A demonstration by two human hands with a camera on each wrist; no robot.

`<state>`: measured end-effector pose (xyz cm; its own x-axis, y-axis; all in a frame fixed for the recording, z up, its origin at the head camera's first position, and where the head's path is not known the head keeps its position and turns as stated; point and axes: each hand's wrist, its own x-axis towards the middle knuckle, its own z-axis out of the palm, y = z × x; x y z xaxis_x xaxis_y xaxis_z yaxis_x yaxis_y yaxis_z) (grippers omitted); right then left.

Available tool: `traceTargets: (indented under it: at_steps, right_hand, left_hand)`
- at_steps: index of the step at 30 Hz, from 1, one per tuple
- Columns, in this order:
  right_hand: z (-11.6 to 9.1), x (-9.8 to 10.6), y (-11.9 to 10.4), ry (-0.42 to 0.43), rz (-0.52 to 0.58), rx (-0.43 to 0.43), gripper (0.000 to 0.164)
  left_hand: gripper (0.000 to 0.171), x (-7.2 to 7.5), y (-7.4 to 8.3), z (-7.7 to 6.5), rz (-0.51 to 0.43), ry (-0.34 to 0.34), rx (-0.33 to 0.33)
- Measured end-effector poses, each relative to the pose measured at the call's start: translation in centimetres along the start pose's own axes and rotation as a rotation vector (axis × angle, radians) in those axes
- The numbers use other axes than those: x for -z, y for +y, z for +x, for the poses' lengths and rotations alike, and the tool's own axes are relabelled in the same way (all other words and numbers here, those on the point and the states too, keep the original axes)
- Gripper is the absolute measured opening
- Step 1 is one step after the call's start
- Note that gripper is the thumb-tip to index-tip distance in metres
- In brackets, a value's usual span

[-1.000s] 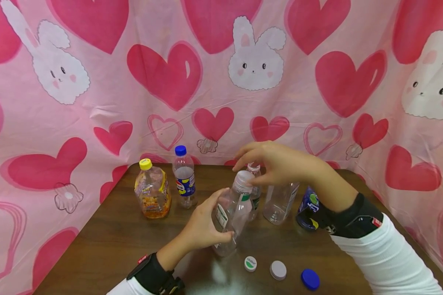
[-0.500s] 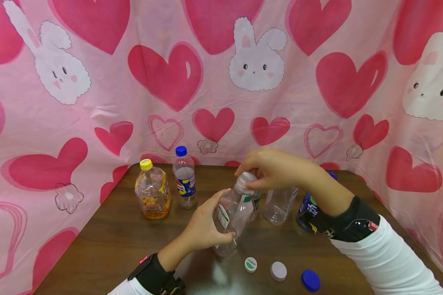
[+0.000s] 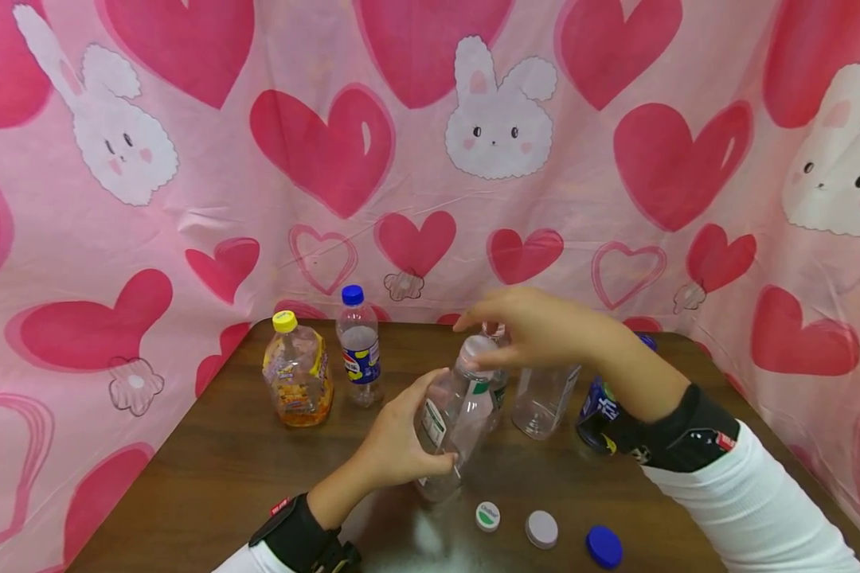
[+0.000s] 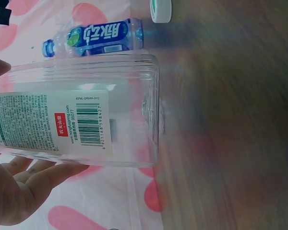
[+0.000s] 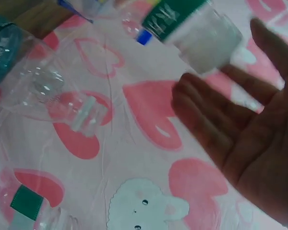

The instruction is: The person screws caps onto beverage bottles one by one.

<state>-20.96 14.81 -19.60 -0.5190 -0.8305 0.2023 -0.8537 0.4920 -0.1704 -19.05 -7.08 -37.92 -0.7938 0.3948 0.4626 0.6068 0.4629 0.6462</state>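
Note:
My left hand (image 3: 404, 442) grips a clear plastic bottle (image 3: 466, 418) round its body. The bottle leans, its top toward the right; a white label with a barcode (image 4: 90, 124) shows in the left wrist view. A whitish cap (image 3: 477, 350) sits at its neck, blurred in the right wrist view. Over this cap hovers my right hand (image 3: 545, 330), its fingers spread and loosely bent. In the right wrist view the fingers (image 5: 197, 110) stand apart from the cap. Whether the thumb touches it in the head view, I cannot tell.
On the wooden table (image 3: 244, 493) lie a green-printed white cap (image 3: 487, 516), a plain white cap (image 3: 541, 529) and a blue cap (image 3: 605, 547). Behind stand a yellow-capped bottle (image 3: 297, 382), a blue-capped Pepsi bottle (image 3: 361, 358), a clear bottle (image 3: 537, 406) and a blue-labelled bottle (image 3: 597, 410).
My right hand came down to the cap with its fingers around it, then spread its fingers again. The left hand and the bottle have barely moved.

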Motion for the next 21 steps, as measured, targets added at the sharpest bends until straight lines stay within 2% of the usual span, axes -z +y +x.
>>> traceTargets:
  at_steps: [2, 5, 8, 21]
  right_hand:
    - [-0.2, 0.2, 0.2, -0.010, 0.049, 0.062, 0.037]
    - [-0.2, 0.3, 0.6, -0.032, 0.084, 0.154, 0.037]
    - [-0.1, 0.2, 0.7, -0.041, 0.085, 0.189, 0.034]
    - [-0.1, -0.2, -0.3, -0.038, -0.042, 0.125, 0.035]
  left_hand:
    - [0.100, 0.0, 0.0, 0.0, -0.002, -0.002, 0.009]
    - [0.100, 0.0, 0.0, 0.0, -0.006, -0.003, 0.016]
    - [0.099, 0.0, -0.1, -0.1, -0.007, -0.003, 0.023]
    - [0.098, 0.0, -0.3, 0.0, -0.073, -0.041, 0.078]
